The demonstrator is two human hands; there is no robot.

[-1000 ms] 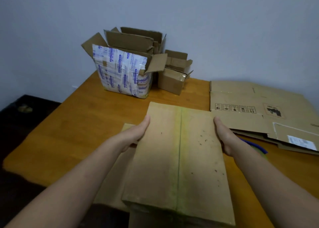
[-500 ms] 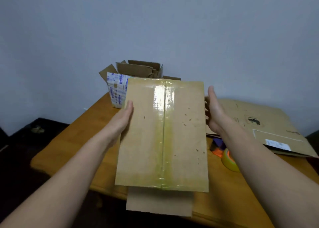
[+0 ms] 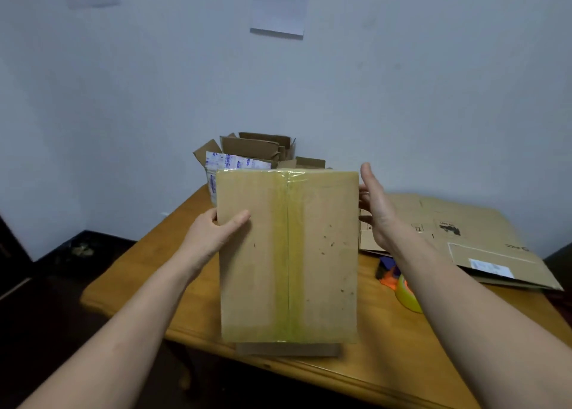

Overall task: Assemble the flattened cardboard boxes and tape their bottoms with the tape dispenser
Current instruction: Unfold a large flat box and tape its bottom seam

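The box [image 3: 322, 269] was up in the air over the near edge of the table [image 3: 139, 269]. Its bottom faced the camera. One yellowish strip of tape [image 3: 283, 254] ran down the middle seam from top to bottom.

The left hand [image 3: 213, 233] held the box by its left edge. The thumb lay flat on the front, and the other fingers were hidden behind. The right hand [image 3: 376, 210] was beside the right edge, with fingers straight and close together. I could not tell if it touched the cardboard.

To me this looked like the checking step: the bottom seemed taped shut. The next move would likely be to put this box down with both hands, then pick up a flat one to fold.

One tape dispenser [image 3: 402, 288] lay on the table, partly hidden by the right arm. Farther right was the flat cardboard [image 3: 464, 238]. It had at least two sheets, but I could not count more.

At the back stood the open boxes [image 3: 257, 145]. I counted at least two, and the held box hid part of them. Two papers [image 3: 278, 6] hung on the wall.
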